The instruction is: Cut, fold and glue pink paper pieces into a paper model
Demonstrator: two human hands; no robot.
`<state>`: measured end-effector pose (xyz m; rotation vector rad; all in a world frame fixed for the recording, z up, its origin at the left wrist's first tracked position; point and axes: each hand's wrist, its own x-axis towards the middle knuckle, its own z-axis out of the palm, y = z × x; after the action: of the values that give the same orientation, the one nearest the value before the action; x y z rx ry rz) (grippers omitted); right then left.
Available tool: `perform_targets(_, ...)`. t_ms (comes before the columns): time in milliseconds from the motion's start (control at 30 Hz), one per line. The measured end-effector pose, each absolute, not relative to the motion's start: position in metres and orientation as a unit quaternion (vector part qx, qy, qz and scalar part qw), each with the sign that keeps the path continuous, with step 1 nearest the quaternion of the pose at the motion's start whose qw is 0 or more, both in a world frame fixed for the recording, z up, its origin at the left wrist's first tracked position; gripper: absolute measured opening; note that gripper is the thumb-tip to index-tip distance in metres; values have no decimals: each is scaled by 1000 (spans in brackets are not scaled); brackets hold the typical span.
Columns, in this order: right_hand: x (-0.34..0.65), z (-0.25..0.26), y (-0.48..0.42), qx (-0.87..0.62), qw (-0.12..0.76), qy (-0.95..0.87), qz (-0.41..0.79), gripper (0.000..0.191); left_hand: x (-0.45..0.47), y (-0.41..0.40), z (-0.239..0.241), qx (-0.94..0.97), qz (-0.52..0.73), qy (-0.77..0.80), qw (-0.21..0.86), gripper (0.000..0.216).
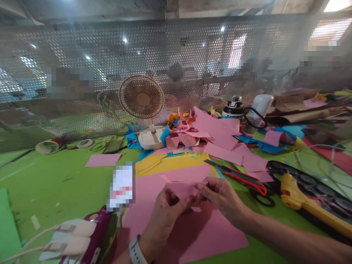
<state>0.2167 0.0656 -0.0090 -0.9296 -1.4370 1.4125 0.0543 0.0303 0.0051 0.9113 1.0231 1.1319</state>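
Note:
My left hand (162, 216) and my right hand (220, 196) together pinch a small piece of pink paper (183, 189) just above a large pink sheet (189, 223) on the green table (55, 183). Fingers of both hands are closed on the piece's edges. A white watch band (135, 251) is on my left wrist. Red-handled scissors (247, 179) lie just right of my right hand.
A small beige desk fan (143, 101) stands at the back, beside a heap of pink, blue and yellow paper scraps (192, 134). A yellow glue gun (308, 201) lies at right. Tape rolls (48, 146) sit far left. A perforated metal screen (82, 55) closes the back.

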Motion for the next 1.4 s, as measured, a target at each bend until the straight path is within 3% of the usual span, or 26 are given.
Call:
perform_targets(200, 217, -4, 63, -376, 444, -567, 582, 36, 54, 32, 7, 410, 487, 468, 613, 31)
perform_targets(433, 222, 3, 72, -389, 436, -565, 582, 52, 51, 32, 9, 408, 472, 504, 597, 36)
perform_targets(700, 225, 1, 71, -352, 349, -593, 634, 31, 49, 32, 11, 451, 446, 466, 617, 38)
perform_targets(1167, 227, 0, 74, -386, 375, -596, 596, 33, 47, 30, 13, 456, 447, 457, 619, 41)
perform_targets(1400, 229, 4, 73, -315, 278, -584, 695, 29, 44, 33, 10, 491, 431, 416, 632, 36)
